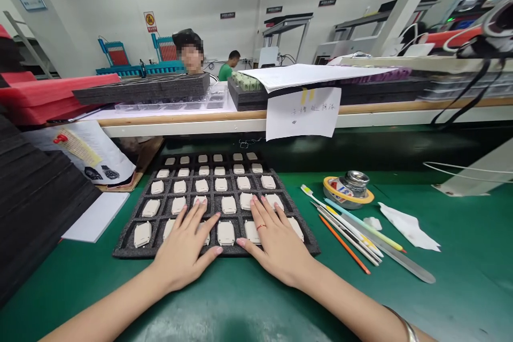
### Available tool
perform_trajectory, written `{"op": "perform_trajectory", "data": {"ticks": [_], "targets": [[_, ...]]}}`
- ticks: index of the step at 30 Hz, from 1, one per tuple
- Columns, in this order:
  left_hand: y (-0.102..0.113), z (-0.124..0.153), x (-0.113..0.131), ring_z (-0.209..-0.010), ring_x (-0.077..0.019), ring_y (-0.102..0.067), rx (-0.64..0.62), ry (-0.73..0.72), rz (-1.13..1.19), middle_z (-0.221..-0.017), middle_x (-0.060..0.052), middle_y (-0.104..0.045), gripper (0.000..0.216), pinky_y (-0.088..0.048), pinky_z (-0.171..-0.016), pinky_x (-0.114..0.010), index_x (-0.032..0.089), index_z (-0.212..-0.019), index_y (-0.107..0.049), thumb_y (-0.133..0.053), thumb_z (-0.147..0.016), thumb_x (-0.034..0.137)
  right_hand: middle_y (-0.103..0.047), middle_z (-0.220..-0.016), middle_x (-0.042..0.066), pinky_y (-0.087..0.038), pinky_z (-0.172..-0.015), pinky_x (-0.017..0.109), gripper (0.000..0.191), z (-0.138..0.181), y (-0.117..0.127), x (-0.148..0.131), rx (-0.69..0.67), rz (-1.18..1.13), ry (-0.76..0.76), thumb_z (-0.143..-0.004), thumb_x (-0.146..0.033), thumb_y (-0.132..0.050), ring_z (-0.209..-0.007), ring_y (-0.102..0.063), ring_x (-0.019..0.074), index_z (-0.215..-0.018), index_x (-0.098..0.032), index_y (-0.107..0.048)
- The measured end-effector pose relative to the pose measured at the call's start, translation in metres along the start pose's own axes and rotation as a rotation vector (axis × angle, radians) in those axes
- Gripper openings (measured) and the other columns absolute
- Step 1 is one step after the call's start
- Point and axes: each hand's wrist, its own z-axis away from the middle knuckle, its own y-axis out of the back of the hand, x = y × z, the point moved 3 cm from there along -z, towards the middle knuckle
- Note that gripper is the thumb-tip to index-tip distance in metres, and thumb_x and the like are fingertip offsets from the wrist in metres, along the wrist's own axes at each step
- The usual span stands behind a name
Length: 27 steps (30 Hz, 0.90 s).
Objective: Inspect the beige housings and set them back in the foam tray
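A black foam tray (128, 246) lies on the green mat in front of me, its pockets filled with several small beige rounded parts (228, 204). My left hand (185, 246) rests flat on the tray's near rows, fingers spread, holding nothing. Beside it, my right hand (274, 240) lies palm down on the tray's near right part, with a ring on one finger. Both hands touch the beige parts beneath them.
Right of the tray lie several thin sticks and tools (348, 227), a small metal pot on a tape roll (349, 187) and a white wipe (409, 227). Black foam stacks (32, 208) stand at left. A shelf (248, 117) with a hanging paper note (303, 112) runs behind; two people work beyond it.
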Motion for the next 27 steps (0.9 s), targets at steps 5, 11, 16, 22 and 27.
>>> {"op": "perform_trajectory", "data": {"ticks": [5, 11, 16, 22, 27], "targets": [[-0.006, -0.028, 0.025, -0.149, -0.0323, -0.02, 0.052, 0.078, 0.157, -0.155, -0.02, -0.036, 0.03, -0.023, -0.12, -0.059, 0.015, -0.116, -0.057, -0.044, -0.099, 0.036, -0.012, -0.162, 0.012, -0.013, -0.121, 0.063, 0.084, -0.002, 0.003, -0.012, -0.016, 0.031, -0.007, -0.097, -0.071, -0.02, -0.152, -0.008, 0.0336, -0.156, -0.012, -0.021], [-0.007, -0.026, 0.025, -0.145, -0.0305, -0.031, 0.133, 0.084, 0.206, -0.144, -0.014, -0.05, 0.019, -0.026, -0.12, -0.058, 0.019, -0.108, -0.056, -0.048, -0.096, 0.031, -0.014, -0.161, 0.013, -0.014, -0.121, 0.063, 0.083, -0.001, 0.003, -0.01, -0.024, 0.039, 0.021, -0.097, -0.07, -0.021, -0.151, -0.012, 0.0327, -0.156, -0.011, -0.022], [-0.003, -0.018, 0.023, -0.132, -0.0287, -0.046, 0.186, 0.109, 0.477, -0.125, -0.008, -0.061, 0.021, -0.028, -0.119, -0.058, 0.023, -0.115, -0.054, -0.049, -0.095, 0.028, -0.013, -0.16, 0.019, -0.012, -0.117, 0.07, 0.086, -0.005, 0.005, -0.018, -0.062, 0.017, 0.006, -0.097, -0.071, -0.023, -0.151, -0.013, 0.0358, -0.155, -0.007, -0.022], [0.001, -0.019, 0.018, -0.108, -0.0283, -0.056, 0.169, 0.171, 0.75, -0.111, -0.007, -0.063, 0.016, -0.046, -0.097, -0.048, 0.024, -0.107, -0.057, -0.053, -0.095, 0.032, -0.013, -0.162, 0.016, -0.007, -0.118, 0.069, 0.078, -0.005, 0.0, -0.017, -0.016, -0.051, 0.003, -0.1, -0.064, -0.023, -0.152, -0.007, 0.0331, -0.156, -0.011, -0.021], [0.001, -0.018, 0.02, -0.09, -0.0215, -0.06, 0.134, 0.234, 1.127, -0.1, -0.006, -0.062, 0.027, -0.051, -0.083, -0.036, 0.022, -0.107, -0.055, -0.059, -0.093, 0.045, -0.019, -0.164, 0.007, -0.018, -0.123, 0.058, 0.071, 0.008, 0.004, -0.017, 0.228, -0.315, 0.226, -0.101, -0.061, -0.028, -0.153, -0.01, 0.0271, -0.158, -0.02, -0.019]]}}
